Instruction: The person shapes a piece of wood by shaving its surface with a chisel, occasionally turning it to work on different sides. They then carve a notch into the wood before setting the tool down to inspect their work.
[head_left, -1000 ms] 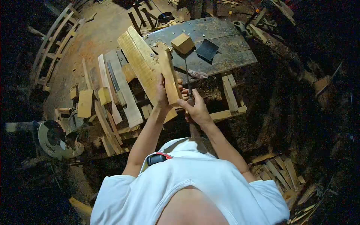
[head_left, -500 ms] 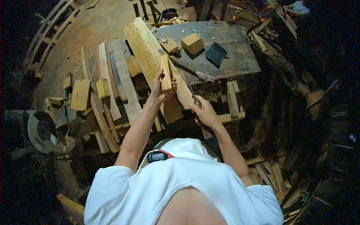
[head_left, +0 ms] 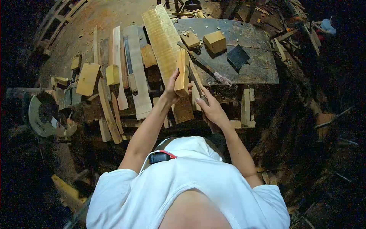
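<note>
My left hand (head_left: 173,91) is wrapped round a pale wooden block (head_left: 182,72), which it holds upright and slightly tilted above the bench. In my right hand (head_left: 213,110) is a long, narrow hand tool with a dark blade (head_left: 195,81); its blade points up and away, alongside the block's right face. The fist hides most of the tool's handle. Behind the block a long yellowish board (head_left: 158,36) slants across the bench. Just beyond the blade lies another long tool (head_left: 200,61), with a pale wrapping near its lower end.
On the dark bench top (head_left: 253,36) sit a small wooden block (head_left: 190,39), a larger one (head_left: 214,42) and a black square piece (head_left: 238,57). Several planks (head_left: 138,76) lie to the left, near a circular saw (head_left: 40,116). A person (head_left: 326,26) is at the far right.
The blade has come up against the block's right side, with my right hand nearer to my left. The view has shifted, so the bench appears farther right and higher.
</note>
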Tool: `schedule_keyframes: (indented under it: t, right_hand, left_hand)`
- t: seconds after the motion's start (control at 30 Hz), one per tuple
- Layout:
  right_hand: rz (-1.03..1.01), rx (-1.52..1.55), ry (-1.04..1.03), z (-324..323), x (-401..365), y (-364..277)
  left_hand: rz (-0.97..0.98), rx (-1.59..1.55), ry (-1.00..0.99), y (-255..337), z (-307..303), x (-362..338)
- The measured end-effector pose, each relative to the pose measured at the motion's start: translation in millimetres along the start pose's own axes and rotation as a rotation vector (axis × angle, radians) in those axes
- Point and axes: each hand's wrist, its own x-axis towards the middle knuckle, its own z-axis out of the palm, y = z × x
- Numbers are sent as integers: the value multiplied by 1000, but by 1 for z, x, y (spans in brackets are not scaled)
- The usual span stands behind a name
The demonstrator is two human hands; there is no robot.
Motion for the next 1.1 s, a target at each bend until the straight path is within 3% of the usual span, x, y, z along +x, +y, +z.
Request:
schedule_keyframes:
  t: [0.07, 0.13, 0.17, 0.23, 0.27, 0.33, 0.4, 0.43, 0.47, 0.53, 0.57, 0.6, 0.63, 0.67, 0.73, 0.8, 0.83, 0.87, 0.97, 1.03, 1.1]
  right_hand:
    - [-50, -105, 83, 3, -4, 15]
    - [159, 35, 74, -1, -5, 10]
    - [159, 38, 90, -2, -5, 5]
    - [336, 484, 125, -4, -1, -11]
    - [324, 489, 139, -4, 1, -13]
    - [367, 951, 127, -6, 5, -17]
    - [336, 1086, 117, -6, 10, -10]
    - [338, 1196, 135, -8, 13, -9]
    - [340, 1309, 151, -10, 17, -7]
    - [320, 1245, 141, -23, 28, 3]
    - [278, 1224, 108, -32, 30, 4]
    - [236, 1200, 76, -41, 30, 3]
    - [108, 1206, -31, -47, 34, 12]
    - [106, 1210, -27, -53, 37, 5]
    - [105, 725, -12, -68, 40, -18]
    - [59, 764, -66, -72, 50, -18]
    - [37, 715, -133, -76, 55, -14]
    - [17, 665, -197, -79, 59, -11]
    - [-118, 430, -230, -79, 71, -6]
    - [-95, 455, -232, -73, 80, -7]
    - [-26, 459, -154, -71, 80, -19]
  left_hand:
    - [24, 77, 9, -4, 0, -5]
    - [77, 251, -1, -7, 8, -7]
    - [246, 260, 11, -13, 16, -6]
    - [321, 278, -7, -18, 30, -5]
    - [400, 286, -12, -19, 34, -6]
    - [399, 218, -121, -19, 38, -14]
    - [314, 414, 43, -17, 40, -29]
    - [485, 470, -31, -16, 48, -38]
    - [485, 483, -36, -20, 40, -40]
    - [522, 69, -457, -14, 28, -57]
    - [371, 67, -437, 0, 28, -78]
    - [365, 77, -439, 9, 12, -84]
    - [180, 10, -425, 18, -8, -89]
    - [-3, -59, -407, 20, -18, -92]
    - [-16, -152, -497, 18, -16, -98]
    - [-320, -142, -674, 19, -31, -91]
    - [-192, 436, -429, 26, -24, -101]
    - [-245, -33, -571, 34, -16, -111]
    - [-269, 82, -504, 46, 1, -119]
    - [-338, 304, -304, 44, 20, -126]
    - [-259, 321, -306, 30, 25, -117]
